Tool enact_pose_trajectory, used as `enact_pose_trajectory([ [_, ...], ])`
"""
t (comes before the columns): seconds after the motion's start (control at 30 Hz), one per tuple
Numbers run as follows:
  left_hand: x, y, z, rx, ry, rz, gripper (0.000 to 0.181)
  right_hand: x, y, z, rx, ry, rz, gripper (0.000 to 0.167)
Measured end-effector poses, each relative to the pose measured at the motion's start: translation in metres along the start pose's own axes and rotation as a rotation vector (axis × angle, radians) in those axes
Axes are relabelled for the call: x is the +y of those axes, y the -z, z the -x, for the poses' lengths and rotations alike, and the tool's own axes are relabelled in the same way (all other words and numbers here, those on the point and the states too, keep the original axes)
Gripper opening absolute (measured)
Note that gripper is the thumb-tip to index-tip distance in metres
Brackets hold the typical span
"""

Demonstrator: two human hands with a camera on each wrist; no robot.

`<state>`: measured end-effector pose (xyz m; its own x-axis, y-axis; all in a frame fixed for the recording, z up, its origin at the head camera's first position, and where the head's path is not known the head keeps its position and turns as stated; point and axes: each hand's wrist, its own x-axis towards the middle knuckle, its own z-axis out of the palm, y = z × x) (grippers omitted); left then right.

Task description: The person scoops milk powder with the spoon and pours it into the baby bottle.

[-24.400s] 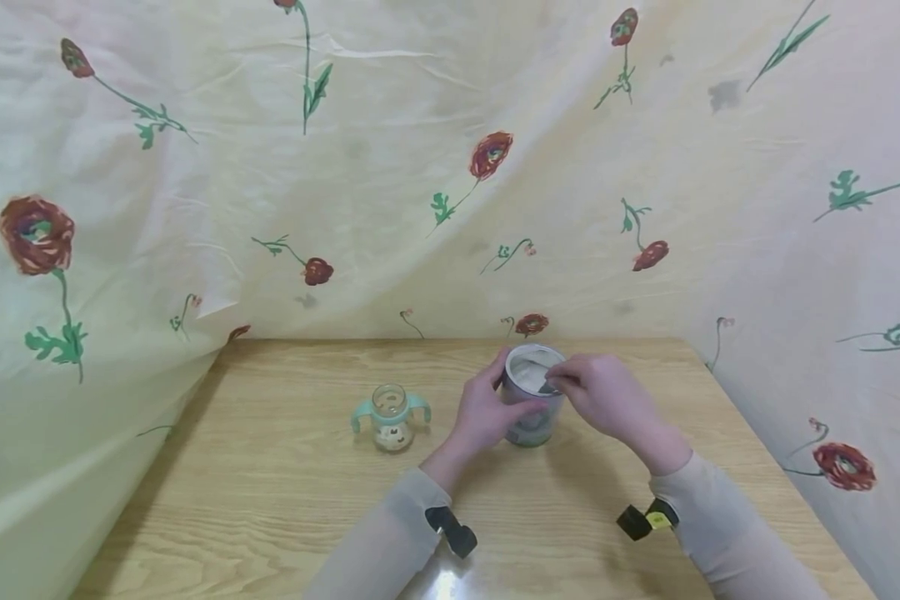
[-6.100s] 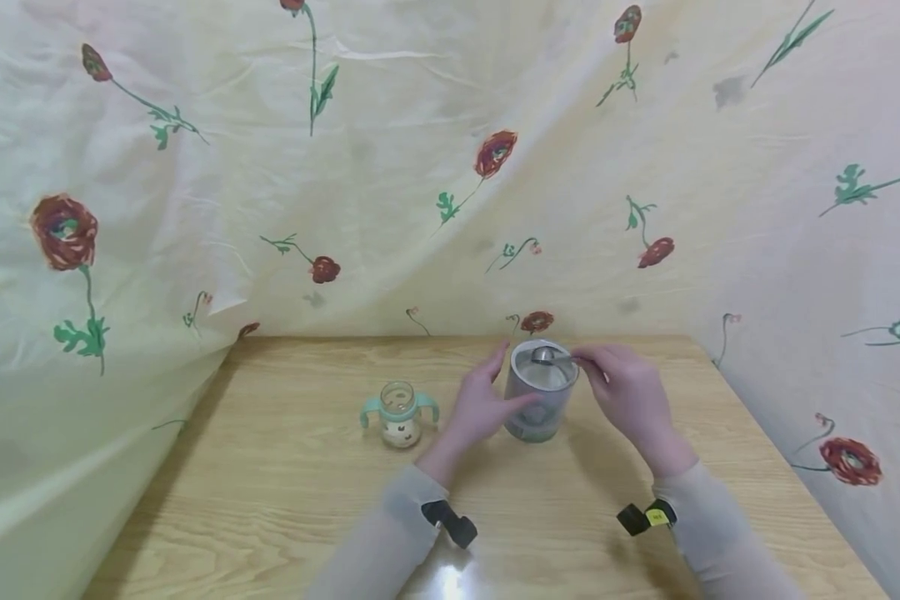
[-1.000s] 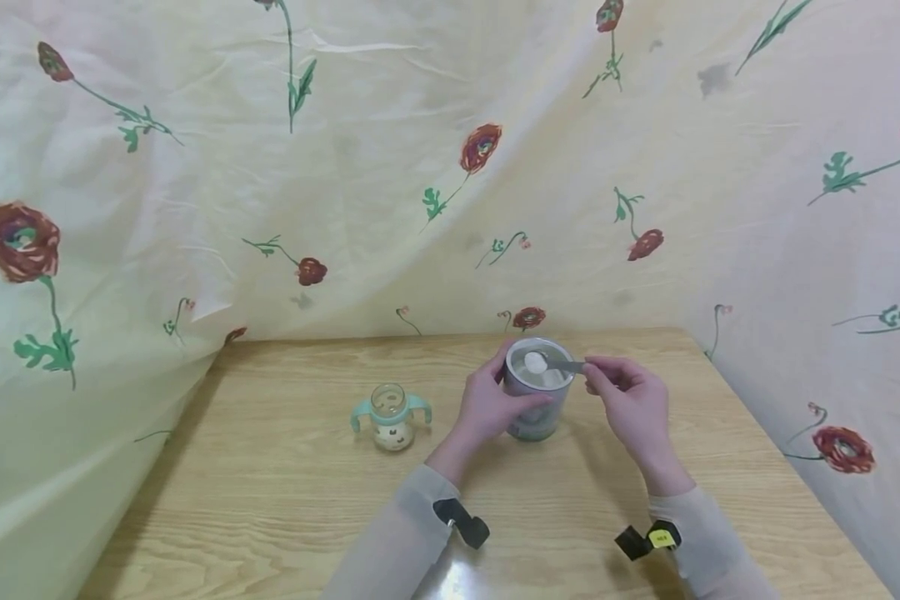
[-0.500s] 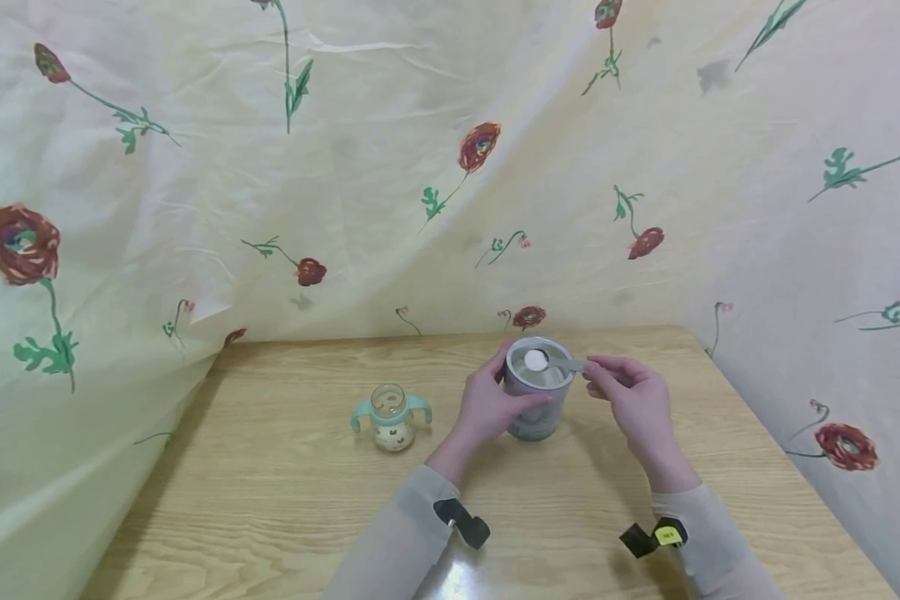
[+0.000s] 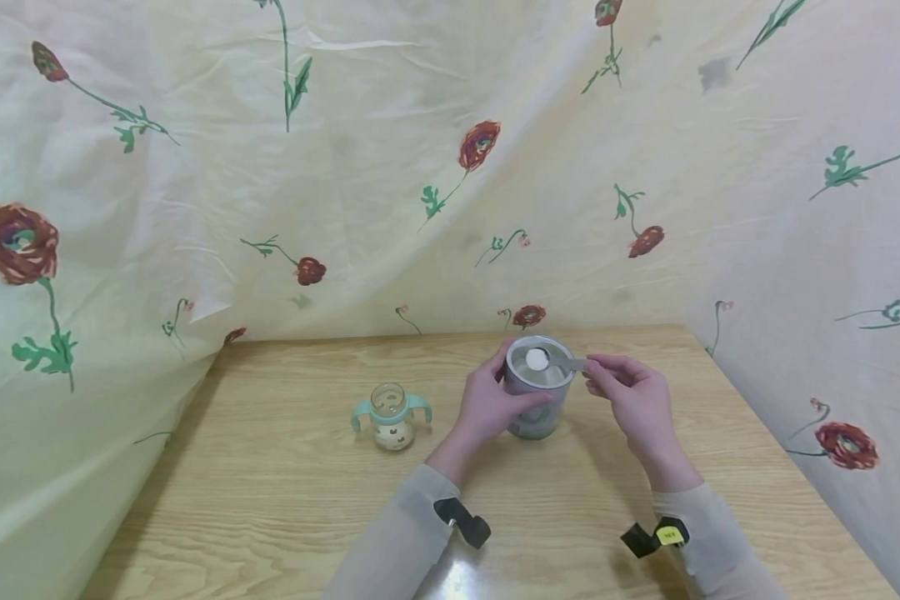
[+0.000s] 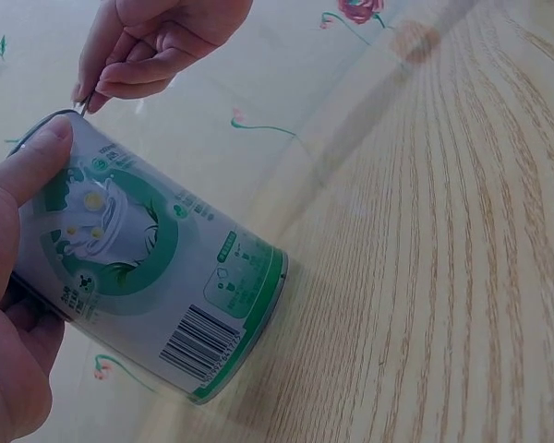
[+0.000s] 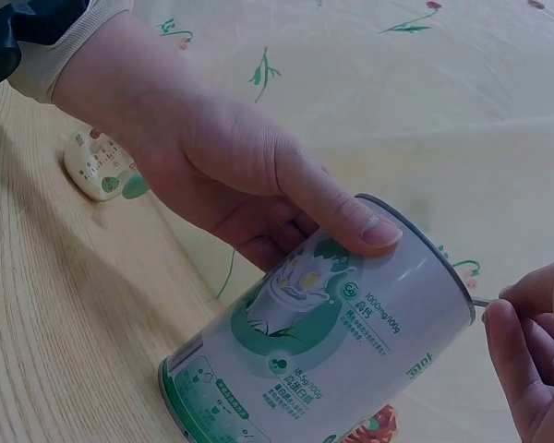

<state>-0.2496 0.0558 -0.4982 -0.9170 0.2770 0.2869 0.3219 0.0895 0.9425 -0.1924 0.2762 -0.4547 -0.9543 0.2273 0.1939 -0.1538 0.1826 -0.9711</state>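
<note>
In the head view my left hand (image 5: pixel 487 406) grips the side of a white-and-green milk powder can (image 5: pixel 536 412), thumb across its front. The can is lidless, with pale powder visible inside its rim. My right hand (image 5: pixel 633 404) pinches the handle of a small metal measuring spoon (image 5: pixel 567 365) between thumb and finger. The spoon's bowl, filled with white powder (image 5: pixel 537 359), is over the can's mouth. In the right wrist view only a short bit of the spoon handle (image 7: pixel 482 303) shows beyond the rim. The left wrist view shows the can's barcode (image 6: pixel 201 343) side.
A small clear baby bottle (image 5: pixel 392 435) with mint-green handles stands uncapped to the left, some white contents low inside. The wooden table (image 5: pixel 285 483) ends at a flower-patterned cloth (image 5: pixel 390 167) behind and at both sides.
Earlier the right hand reached into the can; later the spoon lay at the rim without visible powder. A second ago it held powder. Since then the hands have barely moved, and the powder looks flatter.
</note>
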Motion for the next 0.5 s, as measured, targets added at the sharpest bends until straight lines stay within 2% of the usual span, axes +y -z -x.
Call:
enact_pose_trajectory([
  [0.37,0.0017,-0.0006,0.0008,0.004,0.006,0.009,0.094,-0.0022,-0.0008,0.0010,0.004,-0.010,-0.084,0.032],
  [0.5,0.0015,-0.0004,0.0007,0.003,0.006,0.006,0.096,-0.0012,-0.0007,0.0002,0.008,-0.032,-0.111,0.034],
])
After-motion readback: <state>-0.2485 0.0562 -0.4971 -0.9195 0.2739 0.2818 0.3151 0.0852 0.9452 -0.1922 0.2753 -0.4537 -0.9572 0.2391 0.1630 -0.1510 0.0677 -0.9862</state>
